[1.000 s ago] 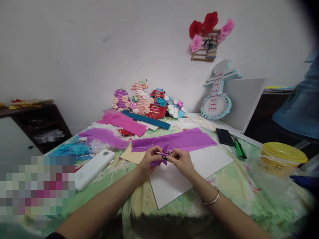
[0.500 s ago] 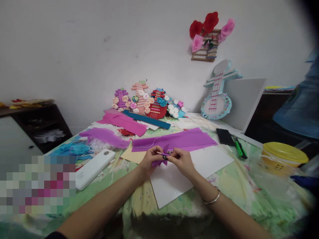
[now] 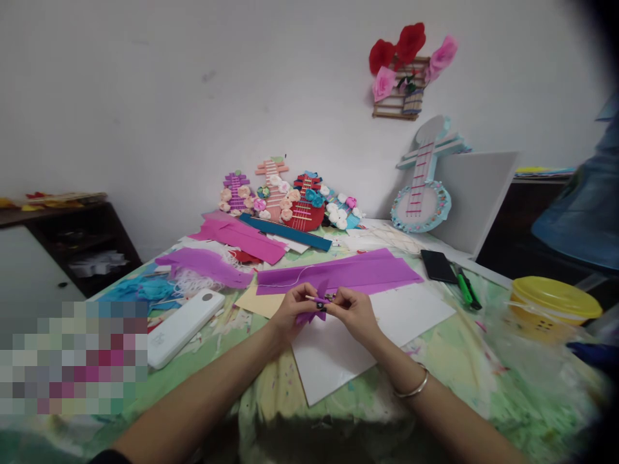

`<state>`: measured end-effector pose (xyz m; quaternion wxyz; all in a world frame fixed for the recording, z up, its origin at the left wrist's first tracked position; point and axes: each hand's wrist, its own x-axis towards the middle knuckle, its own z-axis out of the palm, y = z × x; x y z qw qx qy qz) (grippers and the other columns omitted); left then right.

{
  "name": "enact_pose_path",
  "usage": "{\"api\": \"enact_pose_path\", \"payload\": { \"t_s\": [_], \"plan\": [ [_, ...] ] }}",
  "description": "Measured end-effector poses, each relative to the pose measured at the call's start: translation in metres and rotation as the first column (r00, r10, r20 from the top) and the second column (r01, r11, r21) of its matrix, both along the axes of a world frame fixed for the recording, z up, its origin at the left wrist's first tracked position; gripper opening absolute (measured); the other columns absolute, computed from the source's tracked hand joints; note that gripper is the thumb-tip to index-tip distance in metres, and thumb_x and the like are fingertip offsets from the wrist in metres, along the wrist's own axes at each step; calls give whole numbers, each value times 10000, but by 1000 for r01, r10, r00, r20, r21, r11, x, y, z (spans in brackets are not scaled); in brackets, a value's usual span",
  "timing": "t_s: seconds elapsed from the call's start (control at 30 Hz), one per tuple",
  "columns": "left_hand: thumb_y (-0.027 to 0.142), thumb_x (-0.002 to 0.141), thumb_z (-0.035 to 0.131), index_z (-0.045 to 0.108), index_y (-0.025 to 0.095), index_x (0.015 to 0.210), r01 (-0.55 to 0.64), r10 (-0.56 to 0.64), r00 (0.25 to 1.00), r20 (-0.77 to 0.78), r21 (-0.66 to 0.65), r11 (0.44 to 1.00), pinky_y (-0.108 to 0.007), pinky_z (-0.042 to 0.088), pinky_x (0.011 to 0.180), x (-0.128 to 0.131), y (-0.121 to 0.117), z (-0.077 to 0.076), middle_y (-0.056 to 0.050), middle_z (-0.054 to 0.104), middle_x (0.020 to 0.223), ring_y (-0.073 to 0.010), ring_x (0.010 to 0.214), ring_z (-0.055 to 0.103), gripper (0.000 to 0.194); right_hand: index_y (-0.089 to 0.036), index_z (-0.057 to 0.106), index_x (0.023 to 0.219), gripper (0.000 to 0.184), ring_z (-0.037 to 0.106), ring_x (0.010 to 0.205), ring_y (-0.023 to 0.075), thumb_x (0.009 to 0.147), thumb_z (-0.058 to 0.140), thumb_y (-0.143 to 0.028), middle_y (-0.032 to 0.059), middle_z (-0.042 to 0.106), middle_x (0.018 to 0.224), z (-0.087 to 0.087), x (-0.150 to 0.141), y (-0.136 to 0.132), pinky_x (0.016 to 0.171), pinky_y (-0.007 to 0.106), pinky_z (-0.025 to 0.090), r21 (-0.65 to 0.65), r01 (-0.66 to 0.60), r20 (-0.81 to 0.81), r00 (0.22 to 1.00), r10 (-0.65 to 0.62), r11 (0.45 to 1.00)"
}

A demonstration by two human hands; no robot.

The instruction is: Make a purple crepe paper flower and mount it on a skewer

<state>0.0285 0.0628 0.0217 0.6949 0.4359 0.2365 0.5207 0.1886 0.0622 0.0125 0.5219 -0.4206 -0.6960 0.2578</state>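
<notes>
A green, paint-mottled cloth [image 3: 217,367] is covering the table, and a flat white board [image 3: 333,367] is lying below both hands. The small, petalled purple paper piece [image 3: 322,289] is sitting between the fingertips, directly right of the left hand [image 3: 293,310] and left of the right hand [image 3: 356,314], neither clearly nearer. Both hands are pinching it nearly closed. A thin pale stick [image 3: 311,297] is pointing roughly crosswise from the left fingertips. Since the earlier frame, the grip is staying practically unchanged.
</notes>
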Motion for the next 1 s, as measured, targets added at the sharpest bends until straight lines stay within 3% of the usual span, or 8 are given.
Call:
{"api": "enact_pose_path", "payload": {
  "t_s": [0.23,0.7,1.0],
  "plan": [
    [51,527,740,525,142,642,13,-14,1000,28,12,1000,-193,414,477,-1,4,-2,14,629,554,-116,498,584,260,-172,471,544,311,396,498,89,684,695,-336,-40,468,506,0,-3,0,481,210,306,-57,-50,-68,997,46,997],
    [62,548,726,521,145,659,-27,27,1000,3,12,1000,-177,354,443,-2,4,-2,40,582,554,-86,481,543,248,-165,478,587,260,360,510,83,762,608,-307,-38,427,535,5,-1,-4,482,212,267,-10,-86,-43,995,85,996],
    [58,563,706,529,148,672,-27,27,1000,-4,11,1000,-203,398,512,-2,3,0,31,583,578,-108,538,569,227,-168,496,593,265,397,512,88,740,640,-336,-34,474,549,5,0,-3,487,210,313,-53,-111,-89,990,106,992]
  ]
}}
